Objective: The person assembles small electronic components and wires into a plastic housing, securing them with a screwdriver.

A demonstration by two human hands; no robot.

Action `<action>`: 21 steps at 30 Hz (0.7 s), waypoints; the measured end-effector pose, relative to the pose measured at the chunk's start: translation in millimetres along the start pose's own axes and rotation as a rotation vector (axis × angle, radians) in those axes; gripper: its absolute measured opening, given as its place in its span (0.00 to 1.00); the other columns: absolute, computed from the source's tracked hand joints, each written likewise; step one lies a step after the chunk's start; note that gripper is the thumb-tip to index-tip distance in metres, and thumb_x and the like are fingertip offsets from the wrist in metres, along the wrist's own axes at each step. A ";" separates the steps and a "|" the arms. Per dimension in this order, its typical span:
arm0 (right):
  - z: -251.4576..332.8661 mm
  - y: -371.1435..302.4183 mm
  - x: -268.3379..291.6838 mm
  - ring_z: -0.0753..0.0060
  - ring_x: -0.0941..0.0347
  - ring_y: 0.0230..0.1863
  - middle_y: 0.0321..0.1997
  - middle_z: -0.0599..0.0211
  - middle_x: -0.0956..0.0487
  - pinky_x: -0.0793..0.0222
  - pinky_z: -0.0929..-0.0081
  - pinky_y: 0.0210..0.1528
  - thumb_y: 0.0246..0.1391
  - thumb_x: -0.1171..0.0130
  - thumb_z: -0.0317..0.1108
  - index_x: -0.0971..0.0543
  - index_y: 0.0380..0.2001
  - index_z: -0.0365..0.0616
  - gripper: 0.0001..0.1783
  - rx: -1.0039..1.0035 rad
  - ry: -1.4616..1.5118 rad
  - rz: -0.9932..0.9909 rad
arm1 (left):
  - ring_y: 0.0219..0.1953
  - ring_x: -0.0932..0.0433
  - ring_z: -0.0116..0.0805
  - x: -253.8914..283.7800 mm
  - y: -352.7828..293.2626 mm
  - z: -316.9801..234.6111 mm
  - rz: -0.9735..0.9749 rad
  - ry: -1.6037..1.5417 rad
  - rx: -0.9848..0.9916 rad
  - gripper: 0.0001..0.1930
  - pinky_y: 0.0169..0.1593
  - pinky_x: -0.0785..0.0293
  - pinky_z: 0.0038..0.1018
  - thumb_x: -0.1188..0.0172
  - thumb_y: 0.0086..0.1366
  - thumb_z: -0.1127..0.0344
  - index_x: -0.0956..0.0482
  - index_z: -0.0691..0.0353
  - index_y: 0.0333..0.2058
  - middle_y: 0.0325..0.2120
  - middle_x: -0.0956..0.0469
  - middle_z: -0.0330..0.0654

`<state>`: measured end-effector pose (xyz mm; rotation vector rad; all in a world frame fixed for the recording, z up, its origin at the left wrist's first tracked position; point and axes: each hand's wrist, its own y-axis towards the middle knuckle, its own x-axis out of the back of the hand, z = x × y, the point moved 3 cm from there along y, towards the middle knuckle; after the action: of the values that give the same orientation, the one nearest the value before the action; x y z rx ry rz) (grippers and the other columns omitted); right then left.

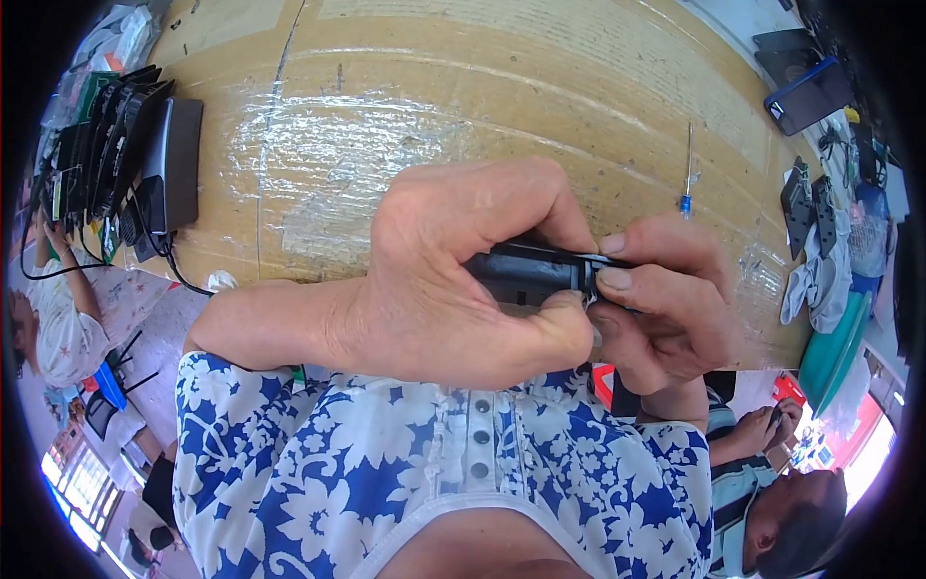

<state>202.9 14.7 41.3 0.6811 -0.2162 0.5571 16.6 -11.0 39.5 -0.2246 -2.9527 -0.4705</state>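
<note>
A small black plastic casing (526, 272) is held between my two hands above the near edge of the table. My left hand (463, 270) wraps round its left part, with the thumb along the near side and the bent forefinger along the far side. The fingertips of my right hand (666, 294) pinch its right end, where a narrow raised edge shows. Part of the casing is hidden in my left palm, so its exact kind cannot be made out.
Tape-covered brown cardboard (386, 116) covers the table. A screwdriver with a blue handle (686, 203) lies beyond my right hand. Several black panels (111, 145) and cables stand at the left. At the right are a dark phone (808, 96), white gloves (828, 289) and a green basin (837, 352). Other people sit nearby.
</note>
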 end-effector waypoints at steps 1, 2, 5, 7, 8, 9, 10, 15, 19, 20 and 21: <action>-1.2 0.1 -0.3 0.65 0.24 0.34 0.43 0.51 0.21 0.29 0.74 0.33 0.38 0.28 0.16 0.17 0.40 0.38 0.21 0.002 -0.003 0.003 | 0.23 0.28 0.21 -0.2 0.2 0.9 -0.011 -0.002 0.014 0.08 0.26 0.34 0.19 0.37 0.45 0.78 0.23 0.66 0.28 0.22 0.23 0.39; -2.0 0.3 -0.5 0.65 0.24 0.35 0.43 0.50 0.21 0.29 0.74 0.33 0.38 0.28 0.16 0.18 0.40 0.38 0.21 0.014 -0.007 -0.002 | 0.23 0.28 0.21 -0.1 0.6 0.9 -0.013 -0.004 0.012 0.08 0.26 0.34 0.19 0.37 0.45 0.78 0.23 0.66 0.28 0.22 0.23 0.39; -4.5 -1.2 -0.3 0.65 0.23 0.35 0.44 0.50 0.21 0.28 0.73 0.34 0.39 0.28 0.17 0.18 0.41 0.37 0.21 0.032 -0.007 -0.011 | 0.23 0.28 0.20 0.3 1.9 0.4 -0.002 0.026 0.022 0.08 0.26 0.34 0.19 0.37 0.46 0.77 0.23 0.66 0.28 0.22 0.24 0.38; -2.6 -1.7 -1.6 0.64 0.23 0.36 0.44 0.50 0.21 0.28 0.73 0.34 0.39 0.28 0.17 0.18 0.41 0.37 0.21 0.034 -0.002 -0.017 | 0.23 0.28 0.21 0.4 2.7 0.3 -0.012 0.027 0.015 0.08 0.25 0.33 0.19 0.37 0.45 0.77 0.23 0.66 0.27 0.22 0.24 0.38; -0.6 -2.6 -3.1 0.64 0.23 0.36 0.44 0.50 0.21 0.28 0.73 0.35 0.39 0.28 0.17 0.19 0.42 0.36 0.21 -0.054 0.043 -0.065 | 0.23 0.28 0.21 0.2 2.7 1.2 -0.012 0.027 0.016 0.08 0.25 0.33 0.19 0.37 0.45 0.77 0.23 0.66 0.27 0.22 0.24 0.38; -0.1 -2.9 -3.3 0.64 0.23 0.36 0.44 0.50 0.21 0.27 0.73 0.35 0.40 0.28 0.17 0.19 0.42 0.36 0.21 -0.141 0.089 -0.113 | 0.23 0.28 0.21 0.1 2.6 2.1 -0.012 0.021 0.004 0.08 0.25 0.34 0.19 0.37 0.45 0.77 0.23 0.66 0.27 0.22 0.24 0.38; 1.4 -2.0 -1.9 0.64 0.23 0.36 0.44 0.50 0.21 0.27 0.73 0.35 0.40 0.28 0.17 0.19 0.42 0.36 0.21 -0.140 0.090 -0.112 | 0.22 0.28 0.21 0.2 2.5 2.6 -0.013 0.015 -0.009 0.08 0.25 0.34 0.19 0.37 0.45 0.77 0.23 0.66 0.27 0.21 0.24 0.39; 2.9 0.4 0.6 0.64 0.22 0.36 0.43 0.52 0.22 0.27 0.73 0.34 0.41 0.28 0.17 0.18 0.43 0.38 0.22 -0.015 -0.066 0.020 | 0.22 0.28 0.21 -0.2 3.2 1.9 -0.019 0.039 -0.018 0.08 0.24 0.34 0.19 0.37 0.45 0.77 0.22 0.65 0.27 0.21 0.24 0.39; 1.1 -1.8 -1.5 0.64 0.23 0.35 0.43 0.52 0.22 0.28 0.73 0.34 0.40 0.28 0.16 0.18 0.42 0.39 0.22 -0.021 -0.061 -0.007 | 0.21 0.28 0.20 -0.1 3.7 1.5 -0.014 0.037 0.000 0.08 0.24 0.34 0.19 0.36 0.45 0.77 0.21 0.65 0.28 0.21 0.24 0.38; 1.0 -1.8 -1.6 0.64 0.23 0.35 0.43 0.52 0.22 0.28 0.73 0.34 0.40 0.28 0.16 0.18 0.42 0.39 0.21 -0.033 -0.062 -0.013 | 0.21 0.28 0.20 0.5 4.0 2.1 -0.015 0.036 0.000 0.08 0.24 0.34 0.19 0.36 0.45 0.77 0.21 0.65 0.28 0.21 0.24 0.38; 0.9 -2.1 -1.9 0.64 0.23 0.35 0.44 0.52 0.22 0.28 0.73 0.34 0.40 0.28 0.16 0.18 0.41 0.39 0.21 -0.044 -0.061 -0.017 | 0.21 0.28 0.20 1.0 4.0 2.6 -0.013 0.033 -0.005 0.08 0.24 0.34 0.19 0.36 0.45 0.77 0.21 0.65 0.28 0.21 0.23 0.38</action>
<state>202.5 12.0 40.2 0.6569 -0.2785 0.5140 16.0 -6.3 38.4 -0.1959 -2.9227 -0.4788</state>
